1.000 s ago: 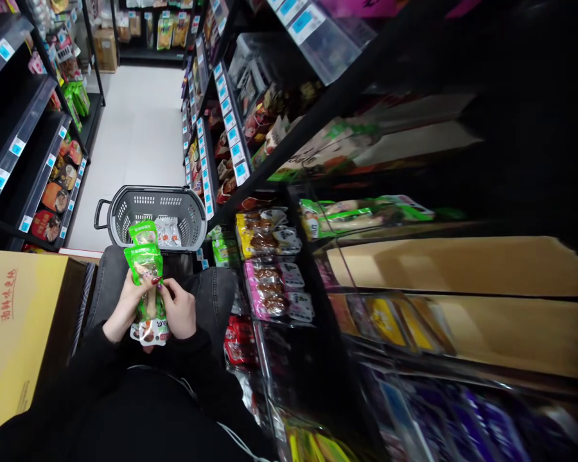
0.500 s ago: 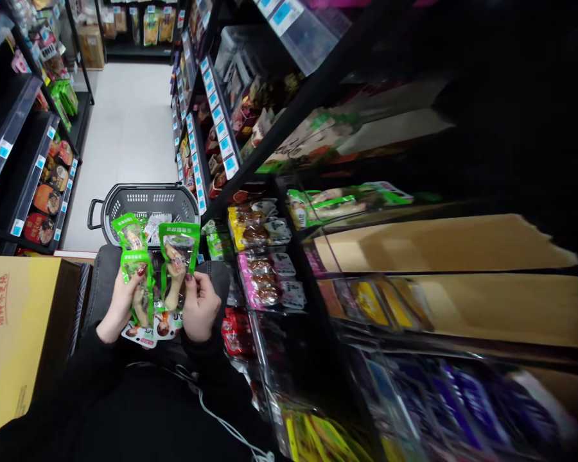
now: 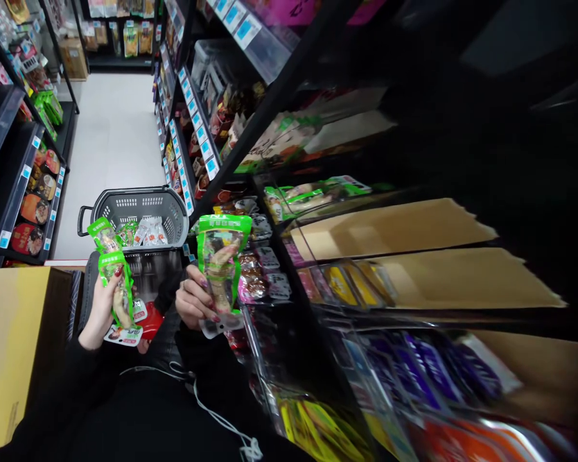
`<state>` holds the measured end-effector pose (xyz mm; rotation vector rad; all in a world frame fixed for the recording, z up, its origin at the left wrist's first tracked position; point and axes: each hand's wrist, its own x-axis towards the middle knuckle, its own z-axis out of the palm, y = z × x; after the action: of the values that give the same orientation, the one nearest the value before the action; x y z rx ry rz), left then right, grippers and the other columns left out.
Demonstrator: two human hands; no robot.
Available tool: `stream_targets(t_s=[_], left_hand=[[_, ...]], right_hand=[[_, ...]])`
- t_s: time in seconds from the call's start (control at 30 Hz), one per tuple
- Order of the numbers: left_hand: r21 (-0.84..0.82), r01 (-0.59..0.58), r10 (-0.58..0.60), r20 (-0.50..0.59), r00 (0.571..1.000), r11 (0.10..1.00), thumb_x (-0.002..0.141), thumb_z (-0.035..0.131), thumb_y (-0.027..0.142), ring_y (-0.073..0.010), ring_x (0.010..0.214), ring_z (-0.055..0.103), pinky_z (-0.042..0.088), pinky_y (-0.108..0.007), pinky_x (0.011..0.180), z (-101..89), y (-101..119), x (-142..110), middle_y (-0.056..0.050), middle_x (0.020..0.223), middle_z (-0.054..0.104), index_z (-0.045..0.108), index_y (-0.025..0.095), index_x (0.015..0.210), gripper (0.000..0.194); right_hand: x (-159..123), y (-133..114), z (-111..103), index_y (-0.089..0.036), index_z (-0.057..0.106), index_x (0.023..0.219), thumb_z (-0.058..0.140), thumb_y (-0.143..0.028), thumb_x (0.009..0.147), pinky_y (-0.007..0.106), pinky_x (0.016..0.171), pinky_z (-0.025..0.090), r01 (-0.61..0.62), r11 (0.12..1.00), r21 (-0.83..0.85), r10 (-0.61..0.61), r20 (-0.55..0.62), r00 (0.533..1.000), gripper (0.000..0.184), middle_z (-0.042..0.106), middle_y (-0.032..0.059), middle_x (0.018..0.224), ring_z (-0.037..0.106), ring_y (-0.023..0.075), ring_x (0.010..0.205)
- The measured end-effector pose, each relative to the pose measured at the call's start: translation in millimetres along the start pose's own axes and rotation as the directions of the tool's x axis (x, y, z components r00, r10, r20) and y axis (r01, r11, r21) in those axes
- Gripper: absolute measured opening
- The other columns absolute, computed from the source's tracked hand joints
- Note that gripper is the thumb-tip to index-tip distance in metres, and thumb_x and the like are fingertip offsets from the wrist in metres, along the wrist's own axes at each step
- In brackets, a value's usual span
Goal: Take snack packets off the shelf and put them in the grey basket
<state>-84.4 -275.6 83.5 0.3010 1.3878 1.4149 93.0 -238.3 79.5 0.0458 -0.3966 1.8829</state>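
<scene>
My left hand [image 3: 101,305] is closed round two overlapping green-edged snack packs [image 3: 113,282], clear at the front with pale pieces inside that look like chicken feet. Between fingers and thumb my right hand [image 3: 196,298] grips another green-edged snack pack [image 3: 223,263] of the same kind, held upright in front of the right-hand shelf. Beyond both hands a grey shopping basket [image 3: 180,221] stands on the floor. Inside it lie several small white and green packs [image 3: 149,232]. Something red [image 3: 151,324] shows below and between my hands, partly hidden.
A yellow carton [image 3: 14,333] stands close on my left. To the right, shelves hold brown cardboard trays [image 3: 399,224], purple packs [image 3: 414,372] and yellow packs [image 3: 313,423]. Bowl-shaped food tubs [image 3: 33,208] line the left shelf. A pale floor aisle [image 3: 115,128] runs ahead.
My right hand has moved right, toward the shelf, taking one green-edged pack away from those in my left hand. The camera view has shifted slightly to the right.
</scene>
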Motion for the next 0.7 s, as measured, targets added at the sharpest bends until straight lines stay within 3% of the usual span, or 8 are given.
stream_targets(t_s=[0.07, 0.1, 0.2, 0.27, 0.37, 0.43, 0.5, 0.7], left_hand=[[0.009, -0.006, 0.006, 0.000, 1.000, 1.000, 0.065, 0.078, 0.039, -0.0149, 0.061, 0.063, 0.052, -0.028, 0.063, -0.4, -1, 0, 0.000, 0.078, 0.066, 0.056, 0.018, 0.103, 0.049], [0.014, -0.011, 0.011, -0.003, 1.000, 1.000, 0.064, 0.078, 0.039, -0.0150, 0.062, 0.064, 0.052, -0.028, 0.064, -0.1, -1, 0, 0.000, 0.078, 0.066, 0.056, 0.018, 0.103, 0.049], [0.019, -0.014, 0.015, -0.007, 1.000, 1.000, 0.064, 0.078, 0.040, -0.0145, 0.058, 0.062, 0.051, -0.028, 0.062, 1.3, 2, -1, 0.000, 0.074, 0.065, 0.056, 0.017, 0.102, 0.050], [0.023, -0.021, 0.021, -0.020, 1.000, 1.000, 0.064, 0.078, 0.040, -0.0136, 0.055, 0.061, 0.050, -0.027, 0.060, 1.7, 6, -2, 0.001, 0.073, 0.064, 0.056, 0.017, 0.099, 0.048], [0.029, -0.043, 0.045, -0.053, 0.998, 0.999, 0.063, 0.078, 0.039, -0.0129, 0.057, 0.062, 0.050, -0.025, 0.061, 0.0, 12, -2, 0.002, 0.075, 0.065, 0.056, 0.017, 0.098, 0.047], [0.021, -0.058, 0.059, -0.067, 0.996, 0.998, 0.063, 0.078, 0.038, -0.0126, 0.059, 0.062, 0.050, -0.025, 0.062, -2.7, 15, -1, 0.002, 0.076, 0.065, 0.057, 0.018, 0.099, 0.046], [0.005, -0.072, 0.073, -0.069, 0.995, 0.997, 0.065, 0.078, 0.038, -0.0120, 0.057, 0.061, 0.050, -0.025, 0.061, -6.0, 16, 2, 0.002, 0.077, 0.065, 0.057, 0.018, 0.099, 0.045], [-0.021, -0.101, 0.098, -0.125, 0.987, 0.995, 0.065, 0.079, 0.036, -0.0117, 0.065, 0.062, 0.049, -0.022, 0.065, -15.1, 18, 5, 0.001, 0.080, 0.066, 0.059, 0.017, 0.098, 0.043]], right_hand=[[2, -5, 4, -0.023, 0.034, 0.071, 0.052, -0.047, 0.086, 0.016, 0.029, 0.012, -0.041, 0.962, -0.270, 0.006, -0.129, 0.992, 0.034, 0.013, -0.0205, 0.038, -0.002, -0.0011, 0.020], [3, -9, 6, -0.023, 0.034, 0.070, 0.048, -0.053, 0.086, 0.017, 0.030, 0.014, -0.102, 0.884, -0.457, -0.008, -0.233, 0.973, 0.036, 0.014, -0.0192, 0.038, 0.001, -0.0001, 0.020], [6, -18, 13, -0.022, 0.043, 0.071, 0.047, -0.055, 0.085, 0.021, 0.036, 0.024, -0.296, 0.524, -0.799, -0.181, -0.444, 0.878, 0.036, 0.032, -0.0120, 0.041, 0.026, 0.0050, 0.027], [6, -23, 15, -0.021, 0.049, 0.076, 0.049, -0.050, 0.084, 0.022, 0.042, 0.031, -0.340, 0.292, -0.894, -0.353, -0.431, 0.830, 0.031, 0.043, -0.0074, 0.047, 0.041, 0.0088, 0.037], [4, -29, 14, -0.019, 0.055, 0.079, 0.044, -0.046, 0.086, 0.024, 0.047, 0.035, -0.398, -0.056, -0.916, -0.521, -0.314, 0.794, 0.030, 0.049, -0.0043, 0.048, 0.047, 0.0119, 0.044], [3, -32, 9, -0.019, 0.056, 0.081, 0.042, -0.045, 0.087, 0.024, 0.048, 0.035, -0.431, -0.142, -0.891, -0.525, -0.301, 0.796, 0.030, 0.051, -0.0036, 0.049, 0.048, 0.0123, 0.043], [0, -35, -2, -0.018, 0.056, 0.082, 0.041, -0.044, 0.088, 0.023, 0.048, 0.036, -0.453, -0.163, -0.877, -0.495, -0.324, 0.806, 0.030, 0.052, -0.0031, 0.050, 0.049, 0.0125, 0.043], [-20, -19, -64, -0.019, 0.055, 0.073, 0.043, -0.037, 0.084, 0.022, 0.048, 0.034, -0.511, -0.199, -0.836, -0.355, -0.425, 0.833, 0.024, 0.056, -0.0013, 0.052, 0.052, 0.0138, 0.049]])
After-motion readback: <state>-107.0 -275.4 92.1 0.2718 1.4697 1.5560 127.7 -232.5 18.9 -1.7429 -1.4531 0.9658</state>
